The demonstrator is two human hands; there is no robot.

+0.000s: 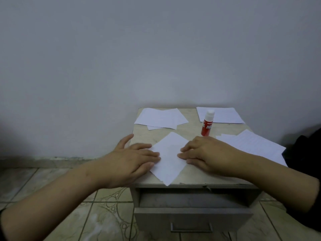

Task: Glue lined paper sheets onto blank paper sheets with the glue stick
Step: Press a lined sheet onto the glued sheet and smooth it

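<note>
A white paper sheet (169,157) lies turned like a diamond at the front middle of the small table (191,131), one corner over the front edge. My left hand (133,159) rests flat with straight fingers on its left corner. My right hand (206,155) presses flat on its right corner. A red glue stick (207,123) with a white cap stands upright behind my right hand. Blank sheets (161,119) lie at the back left, a lined sheet (224,115) at the back right, and more lined sheets (255,145) at the right.
The table stands against a grey wall. Its drawer (191,218) below the top is pulled partly open toward me. Tiled floor (97,214) spreads to the left and front. Dark cloth (305,153) lies at the right edge.
</note>
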